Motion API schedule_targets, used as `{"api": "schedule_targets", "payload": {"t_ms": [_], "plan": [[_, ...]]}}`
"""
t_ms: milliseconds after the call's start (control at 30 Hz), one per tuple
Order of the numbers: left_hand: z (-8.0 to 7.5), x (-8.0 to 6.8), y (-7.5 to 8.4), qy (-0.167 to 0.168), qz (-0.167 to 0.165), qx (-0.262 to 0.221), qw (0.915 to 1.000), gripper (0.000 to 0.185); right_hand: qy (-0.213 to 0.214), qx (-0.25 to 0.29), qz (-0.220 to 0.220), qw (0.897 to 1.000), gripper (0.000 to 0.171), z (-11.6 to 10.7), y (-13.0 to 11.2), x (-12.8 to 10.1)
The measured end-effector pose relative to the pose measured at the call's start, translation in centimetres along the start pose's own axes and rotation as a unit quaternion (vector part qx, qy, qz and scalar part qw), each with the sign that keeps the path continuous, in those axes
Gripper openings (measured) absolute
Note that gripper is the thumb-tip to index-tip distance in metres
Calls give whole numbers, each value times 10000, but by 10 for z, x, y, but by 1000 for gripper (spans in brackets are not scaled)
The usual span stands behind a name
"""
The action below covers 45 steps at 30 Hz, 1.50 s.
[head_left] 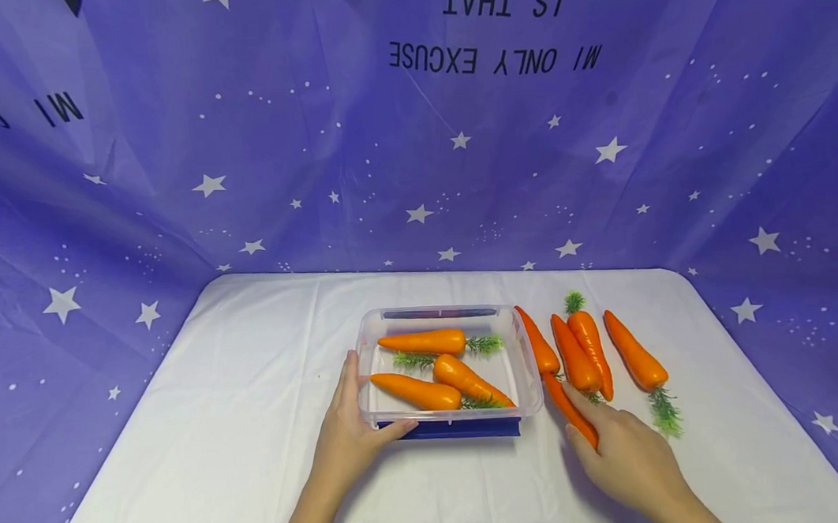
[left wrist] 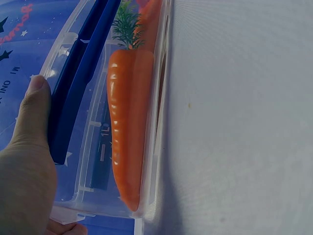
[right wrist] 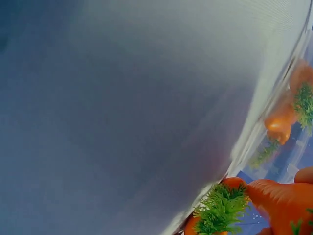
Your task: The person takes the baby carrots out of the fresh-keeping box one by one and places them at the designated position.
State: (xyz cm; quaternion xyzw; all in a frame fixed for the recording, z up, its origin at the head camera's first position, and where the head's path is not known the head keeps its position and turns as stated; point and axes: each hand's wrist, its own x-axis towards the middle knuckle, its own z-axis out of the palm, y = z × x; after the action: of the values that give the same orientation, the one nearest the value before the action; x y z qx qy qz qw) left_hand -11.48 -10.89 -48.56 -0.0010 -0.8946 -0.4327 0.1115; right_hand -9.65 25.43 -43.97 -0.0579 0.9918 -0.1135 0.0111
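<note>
Right hand (head_left: 624,456) is the nearer grip to the loose carrots. Its fingers are curled round the near end of one carrot (head_left: 567,408) on the tabletop (head_left: 222,430), just outside the right wall of the clear container (head_left: 527,366). From this grip the carrot runs forward and a touch left, long axis roughly parallel to the container's right wall; the near end is hidden under the fingers, so I cannot tell which end is the tip.

Container lies directly left of the right grip, close by. Three carrots already in it, lying mostly crosswise.

Left hand (head_left: 353,431) steadies the container at its near-left corner: thumb (left wrist: 34,105) along the blue clip on the near rim, fingers laid up the left side. Fingers look fairly straight, pressing rather than clenched.

Four more loose carrots (head_left: 587,351) lie ahead and right of the right grip, axes front-to-back, side by side. At least two of them have their greens toward me.
</note>
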Motion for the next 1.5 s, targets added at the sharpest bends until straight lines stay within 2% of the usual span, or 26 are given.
{"api": "schedule_targets", "payload": {"t_ms": [633, 867, 1033, 1367, 1500], "plan": [[0, 0, 1, -25, -29, -58, 10000, 138, -727, -198, 322, 9966, 62, 11, 4, 2], [0, 0, 0, -14, -4, -47, 10000, 137, -1421, -267, 556, 9879, 71, 9, 3, 3], [1, 0, -1, -11, 14, -28, 10000, 137, -1776, -342, 553, 9820, 81, 15, 7, 4], [0, 1, -1, 25, 67, -46, 10000, 137, -1991, -363, 607, 9774, 92, 17, 13, 2], [0, 0, -1, 19, 47, -58, 10000, 137, -2235, -312, 753, 9713, 94, 14, 16, 5]]}}
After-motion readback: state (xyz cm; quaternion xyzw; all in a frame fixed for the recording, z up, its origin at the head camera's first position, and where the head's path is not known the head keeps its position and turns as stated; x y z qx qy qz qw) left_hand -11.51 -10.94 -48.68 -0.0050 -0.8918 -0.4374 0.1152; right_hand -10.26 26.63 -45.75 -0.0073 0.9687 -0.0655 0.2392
